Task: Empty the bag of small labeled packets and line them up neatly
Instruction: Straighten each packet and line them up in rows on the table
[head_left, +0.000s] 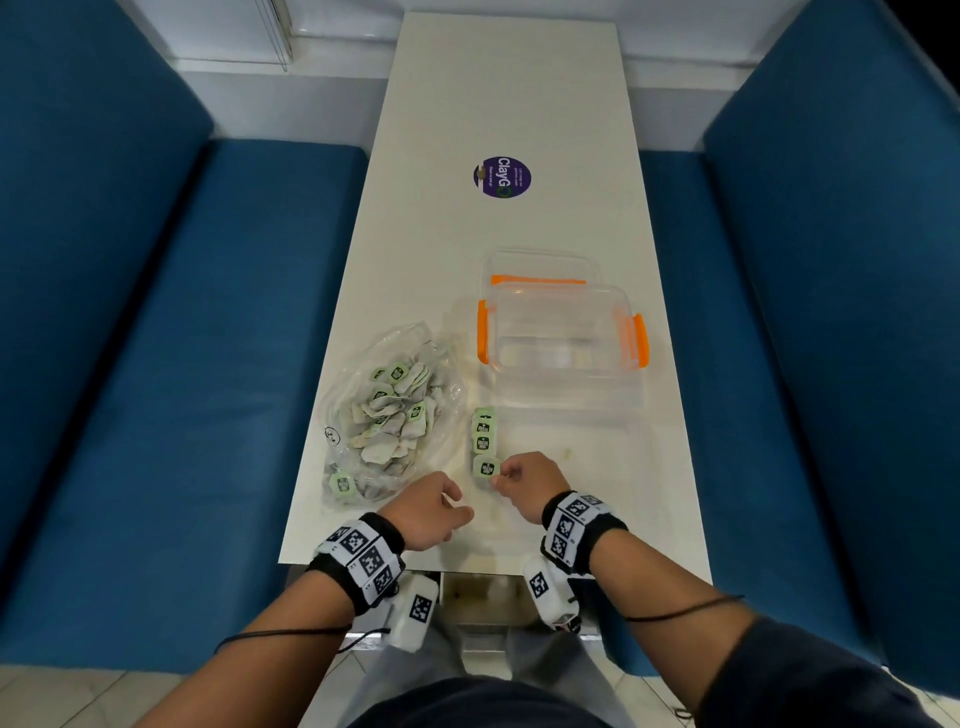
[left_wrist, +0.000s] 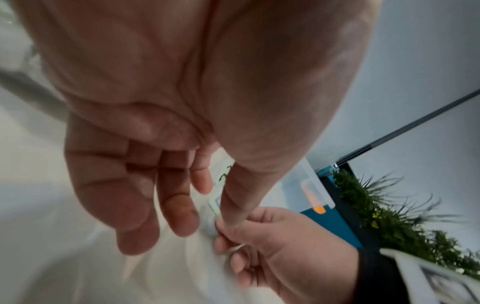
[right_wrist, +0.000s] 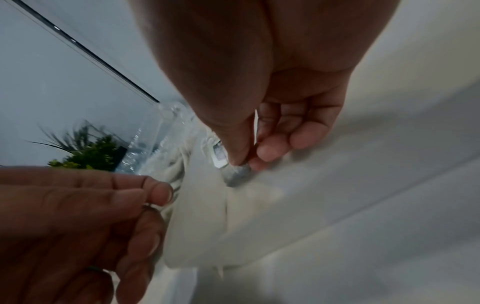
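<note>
A crumpled clear plastic bag (head_left: 358, 395) lies at the table's left and holds several pale packets with green labels. Right of it, three green-labelled packets (head_left: 483, 430) lie in a short column. At the column's near end my right hand (head_left: 501, 475) pinches one more packet (head_left: 487, 467) between thumb and forefinger, low on the table; the right wrist view shows the same pinch on this packet (right_wrist: 219, 156). My left hand (head_left: 457, 512) hovers just left of it, between the bag and the column, with fingers loosely bent and nothing in them. The left wrist view shows its fingers (left_wrist: 179, 214) relaxed.
A clear box with orange clasps (head_left: 563, 332) stands beyond the column, its lid (head_left: 540, 265) behind it. A purple round sticker (head_left: 502, 177) sits farther up the white table (head_left: 597, 467). Blue benches (head_left: 156, 364) flank both sides.
</note>
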